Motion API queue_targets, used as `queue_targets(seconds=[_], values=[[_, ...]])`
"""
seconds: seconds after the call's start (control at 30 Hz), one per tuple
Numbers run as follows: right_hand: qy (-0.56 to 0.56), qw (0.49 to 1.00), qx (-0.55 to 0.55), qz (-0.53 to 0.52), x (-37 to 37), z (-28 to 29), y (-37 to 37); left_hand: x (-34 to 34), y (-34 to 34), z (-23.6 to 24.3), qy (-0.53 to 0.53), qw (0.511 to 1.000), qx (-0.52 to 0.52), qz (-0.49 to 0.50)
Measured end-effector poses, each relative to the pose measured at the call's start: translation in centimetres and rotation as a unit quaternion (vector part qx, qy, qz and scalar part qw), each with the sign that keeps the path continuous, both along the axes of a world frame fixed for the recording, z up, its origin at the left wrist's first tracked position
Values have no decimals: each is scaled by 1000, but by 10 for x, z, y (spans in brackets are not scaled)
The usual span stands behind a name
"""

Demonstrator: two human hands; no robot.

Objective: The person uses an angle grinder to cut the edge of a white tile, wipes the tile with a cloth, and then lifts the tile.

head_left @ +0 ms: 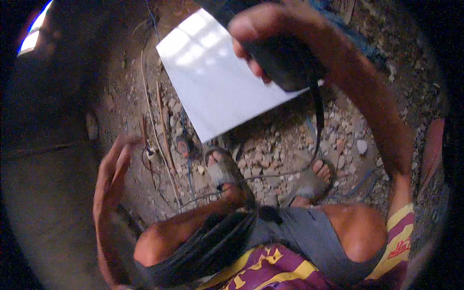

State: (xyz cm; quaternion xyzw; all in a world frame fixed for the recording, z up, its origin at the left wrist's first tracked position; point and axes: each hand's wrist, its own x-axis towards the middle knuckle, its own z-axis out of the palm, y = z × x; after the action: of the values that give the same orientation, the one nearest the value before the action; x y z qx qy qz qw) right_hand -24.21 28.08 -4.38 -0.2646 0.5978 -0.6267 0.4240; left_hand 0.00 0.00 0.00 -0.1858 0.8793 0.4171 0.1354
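My right hand (261,29) is raised high in front, its fingers wrapped round a dark corded power tool (285,63). The tool's front end is hidden in shadow, so its exact kind is unclear. A black cord (319,116) hangs from its rear end toward my feet. Beneath the tool lies a glossy white tile or slab (227,92) with window light reflected on it. The tool covers part of the slab's right side; whether they touch I cannot tell. Off to the left, my left hand (113,166) is held up with fingers extended, nothing in it.
Loose stones and rubble (266,157) cover the ground round my sandalled feet (314,181). Thin sticks or rods (157,116) and a small dark-and-orange object (182,146) lie left of the slab. The cord trails across the ground between my feet. A blue tangle (362,43) sits far right.
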Motion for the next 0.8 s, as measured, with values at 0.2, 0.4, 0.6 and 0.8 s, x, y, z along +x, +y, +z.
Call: queue_targets(seconds=[0.2,0.4,0.6,0.8], values=[[-197,971,-138,10,8,4,-20,-179,60,-62,91,843,522,-91],[-365,890,-272,38,-6,0,-60,-227,64,-83,175,593,786,-11],[-357,915,-188,-15,-26,13,-82,-245,46,-66,119,587,800,26],[-349,923,-146,-66,-12,-24,-99,-240,39,-114,114,572,810,57]])
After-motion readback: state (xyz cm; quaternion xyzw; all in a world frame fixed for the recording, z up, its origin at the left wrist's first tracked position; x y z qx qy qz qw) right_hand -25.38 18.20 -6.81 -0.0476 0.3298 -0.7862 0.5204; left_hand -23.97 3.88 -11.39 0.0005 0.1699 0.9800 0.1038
